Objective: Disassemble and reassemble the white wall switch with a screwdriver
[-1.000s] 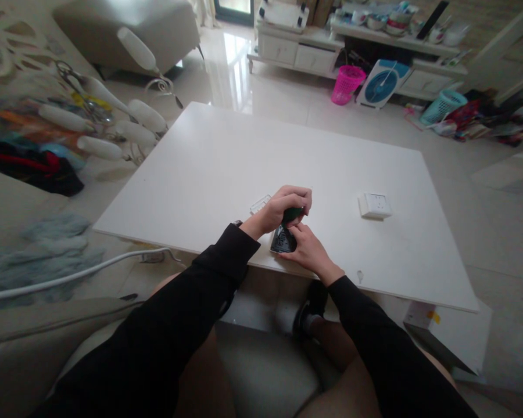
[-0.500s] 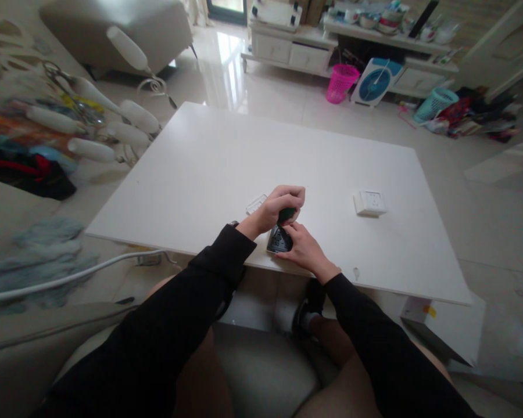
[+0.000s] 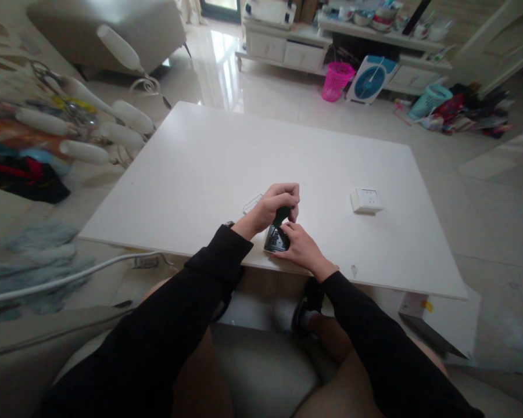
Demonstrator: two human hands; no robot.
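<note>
My left hand (image 3: 274, 206) is closed around a green handle (image 3: 281, 215) that stands upright over a small dark device (image 3: 273, 239). My right hand (image 3: 300, 247) grips that dark device from the right and holds it against the white table (image 3: 209, 168) near its front edge. A small clear plastic piece (image 3: 251, 203) lies just left of my left hand. A white wall socket (image 3: 365, 200) rests on the table to the right, apart from both hands.
White lamp-like rods (image 3: 113, 125) stick out at the table's left. A white cable (image 3: 70, 276) runs across the lower left. Beyond the table stand a pink basket (image 3: 337, 80), a blue fan (image 3: 368, 80) and a low white cabinet (image 3: 287, 46).
Both hands stay on the green handle and dark device. The view has shifted slightly, so everything sits a little more to the left.
</note>
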